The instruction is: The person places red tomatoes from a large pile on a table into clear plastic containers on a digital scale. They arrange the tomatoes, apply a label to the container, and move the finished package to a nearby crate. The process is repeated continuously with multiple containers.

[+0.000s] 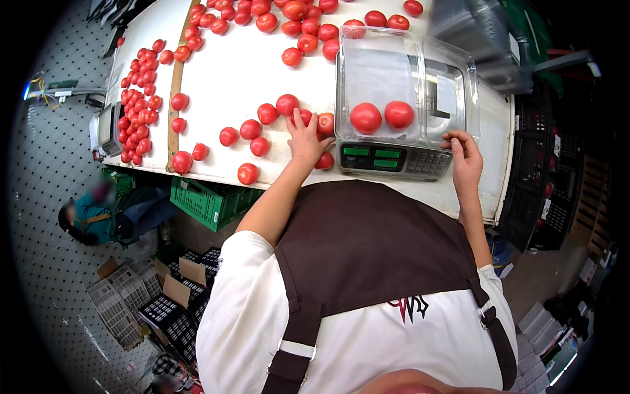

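My left hand [306,140] reaches over the loose tomatoes with its fingers spread. Its fingertips lie on a tomato [303,116], and the thumb points towards another tomato [325,123] beside the scale. A clear plastic clamshell [379,64] rests unfolded on a digital scale [374,170] with green displays. Two red tomatoes, one on the left [365,118] and one on the right [399,114], sit in its left half. My right hand [466,157] is at the front edge of the clamshell lid [445,128], fingers curled; whether they pinch the edge is unclear.
More tomatoes [307,43] lie across the white table [221,74], several beyond a wooden strip [175,98]. Stacked clear containers [472,34] stand at the back right. Black crates [546,167] flank the right side; a green crate [211,202] sits below the front edge. People are in the background.
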